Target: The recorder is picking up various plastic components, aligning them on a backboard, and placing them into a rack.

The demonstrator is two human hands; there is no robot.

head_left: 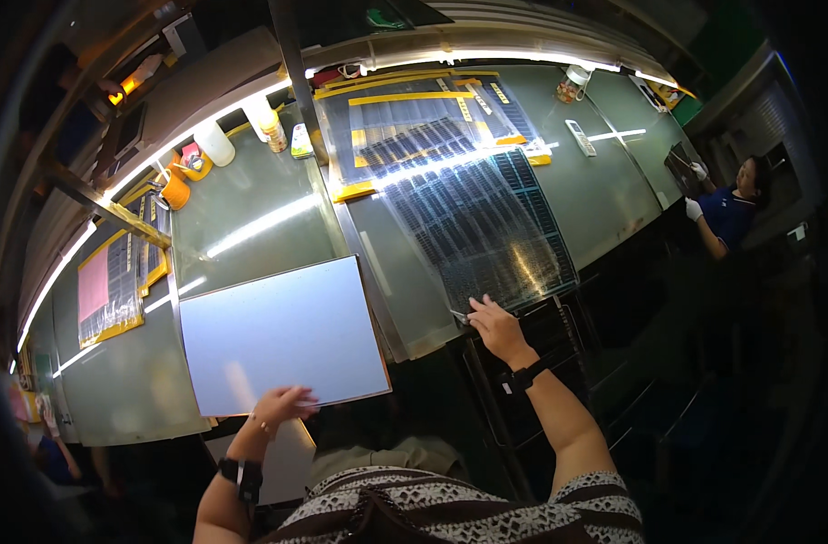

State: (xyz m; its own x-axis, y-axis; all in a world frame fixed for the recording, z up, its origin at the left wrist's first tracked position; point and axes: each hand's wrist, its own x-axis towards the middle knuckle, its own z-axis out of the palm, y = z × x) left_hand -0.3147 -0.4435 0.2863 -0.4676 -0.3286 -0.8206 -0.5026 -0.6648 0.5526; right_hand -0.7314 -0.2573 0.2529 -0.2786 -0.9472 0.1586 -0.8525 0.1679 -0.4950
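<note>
Both hands work at a long glass-topped bench (pixel 269 218). On it lies a big transparent gridded sheet (pixel 473 218), whose near edge the right hand (pixel 497 328) touches while pinching a slim tool (pixel 459 315). Left hand (pixel 282 406) grips the near edge of a pale rectangular board (pixel 282 335), left of the sheet.

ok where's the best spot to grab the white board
Probably the near edge of the white board, coming from the person's side: it lies flat and that edge overhangs the table, leaving room for fingers beneath. The left hand already grips there.
</note>
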